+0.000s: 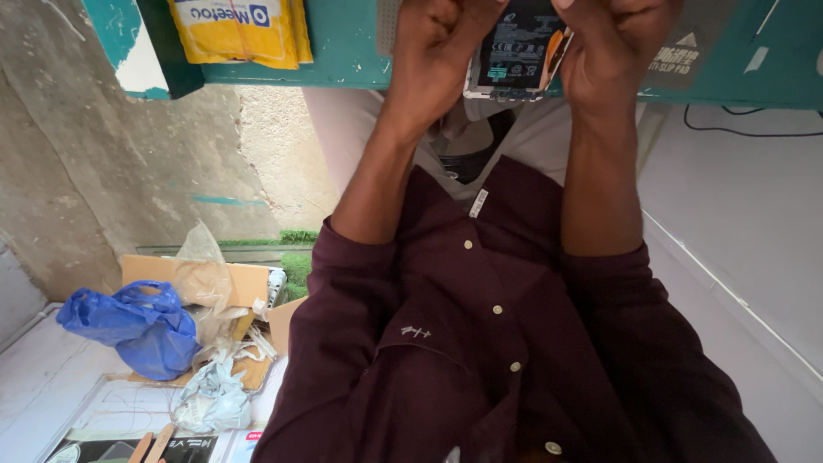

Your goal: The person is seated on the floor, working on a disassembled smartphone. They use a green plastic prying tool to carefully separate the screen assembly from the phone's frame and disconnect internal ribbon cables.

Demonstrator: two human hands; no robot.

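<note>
Head view: opened phone (517, 47) sits at the top edge of frame, back cover off, dark battery facing the camera. It's pinched between both hands, so neither is nearer. Left hand (437, 51) grips its left edge, fingers curled tight; right hand (613, 51) clamps the right edge, beside an orange strip. Long axis looks to run up out of frame, but the top is cut off. Fingertips are also cropped, so exact contact points can't be made out. Blue bag (137, 330) and cardboard (244, 283) lie well apart, lower left.
</note>
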